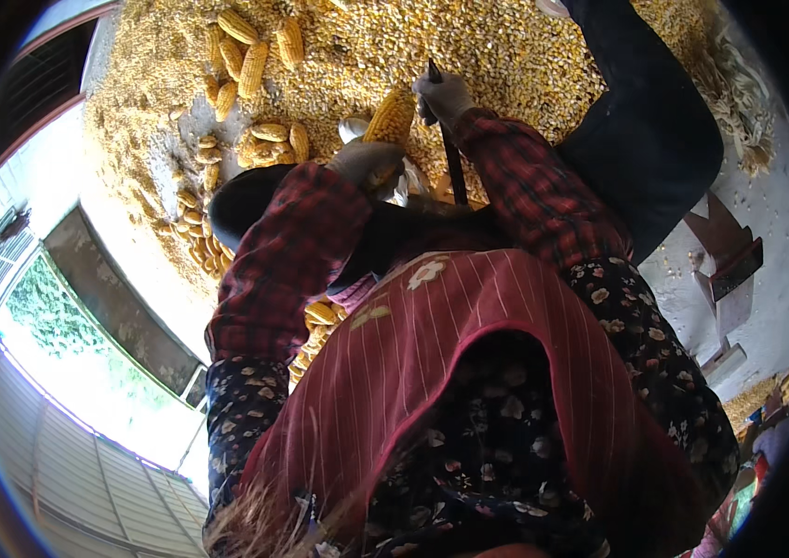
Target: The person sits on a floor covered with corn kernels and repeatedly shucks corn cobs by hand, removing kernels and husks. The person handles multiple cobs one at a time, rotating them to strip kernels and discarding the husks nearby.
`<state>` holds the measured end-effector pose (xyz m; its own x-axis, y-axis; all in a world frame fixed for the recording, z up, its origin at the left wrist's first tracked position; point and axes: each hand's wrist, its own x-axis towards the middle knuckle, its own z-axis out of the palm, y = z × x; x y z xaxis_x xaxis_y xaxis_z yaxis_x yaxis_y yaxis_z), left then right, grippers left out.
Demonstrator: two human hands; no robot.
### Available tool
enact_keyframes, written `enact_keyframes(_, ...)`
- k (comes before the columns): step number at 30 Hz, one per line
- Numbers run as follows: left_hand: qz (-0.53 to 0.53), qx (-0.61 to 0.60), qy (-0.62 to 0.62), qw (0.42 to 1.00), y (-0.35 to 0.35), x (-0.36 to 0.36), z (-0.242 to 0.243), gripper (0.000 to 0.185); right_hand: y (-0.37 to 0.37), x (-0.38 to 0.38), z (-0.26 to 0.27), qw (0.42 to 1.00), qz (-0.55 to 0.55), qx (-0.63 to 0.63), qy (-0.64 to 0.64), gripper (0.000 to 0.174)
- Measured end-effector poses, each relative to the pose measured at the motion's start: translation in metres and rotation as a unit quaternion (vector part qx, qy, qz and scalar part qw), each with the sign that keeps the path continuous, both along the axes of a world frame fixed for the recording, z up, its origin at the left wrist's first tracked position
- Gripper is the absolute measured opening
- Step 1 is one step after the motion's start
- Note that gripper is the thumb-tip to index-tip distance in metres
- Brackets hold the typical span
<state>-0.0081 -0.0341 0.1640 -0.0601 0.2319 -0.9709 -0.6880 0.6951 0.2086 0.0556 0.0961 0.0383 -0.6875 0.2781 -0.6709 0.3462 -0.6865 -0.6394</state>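
My left hand, in a pale work glove, grips the lower end of a yellow ear of corn, which points up and slightly to the right. Close beside its upper end, my right hand, gloved too, is closed around a dark bar-like tool. A pointed dark end shows above that fist, and the long part runs down toward my lap; its exact kind is unclear. Loose corn kernels cover the floor beyond both hands. Something white, partly hidden, lies beneath the left hand.
Several whole ears of corn lie at the upper left, with more ears near my left knee. My bent right leg borders the kernels. Dry husks and brown board-like pieces are on the right.
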Motion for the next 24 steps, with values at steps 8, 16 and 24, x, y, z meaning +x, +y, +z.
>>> enact_keyframes(8, -0.610, 0.195, 0.321, 0.698, -0.021, -0.004, -0.075, 0.031, 0.002, -0.007, -0.004, 0.996, 0.043, -0.043, -0.059, 0.023)
enact_keyframes(16, -0.411, -0.136, 0.345, 0.833, 0.051, 0.043, -0.037, 0.035, 0.001, -0.009, -0.029, 0.972, 0.105, 0.161, -0.138, 0.035)
enact_keyframes(24, -0.293, -0.116, 0.212, 0.925, 0.056, 0.042, -0.030, 0.019, 0.005, -0.004, -0.015, 0.967, 0.103, 0.220, -0.081, 0.033)
